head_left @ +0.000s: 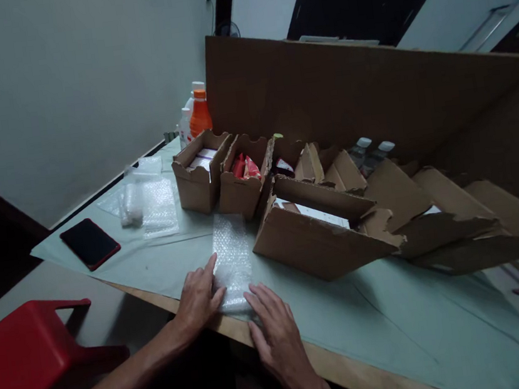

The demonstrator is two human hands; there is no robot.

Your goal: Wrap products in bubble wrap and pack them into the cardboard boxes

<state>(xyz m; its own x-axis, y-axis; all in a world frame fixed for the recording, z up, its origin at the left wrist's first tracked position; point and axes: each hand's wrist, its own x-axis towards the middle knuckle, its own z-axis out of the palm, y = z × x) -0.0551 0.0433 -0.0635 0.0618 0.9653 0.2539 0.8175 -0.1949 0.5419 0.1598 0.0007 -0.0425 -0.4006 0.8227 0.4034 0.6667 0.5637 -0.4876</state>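
A strip of clear bubble wrap (231, 248) lies on the pale green table cover, its near end at the table's front edge. My left hand (198, 293) rests at its left side, forefinger stretched along the edge and thumb against the lower part. On the other side, my right hand (275, 319) has its fingers spread, with the fingertips by the near right corner. Neither hand is closed round the wrap. Whether anything is folded inside the strip I cannot tell.
More bubble wrap (158, 208) and a tablet (89, 243) lie to the left. Cardboard boxes (322, 243) with contents stand behind and right. An orange bottle (199, 112) is at the back, beside a tall cardboard panel (322, 86). A red stool (25, 368) stands below left.
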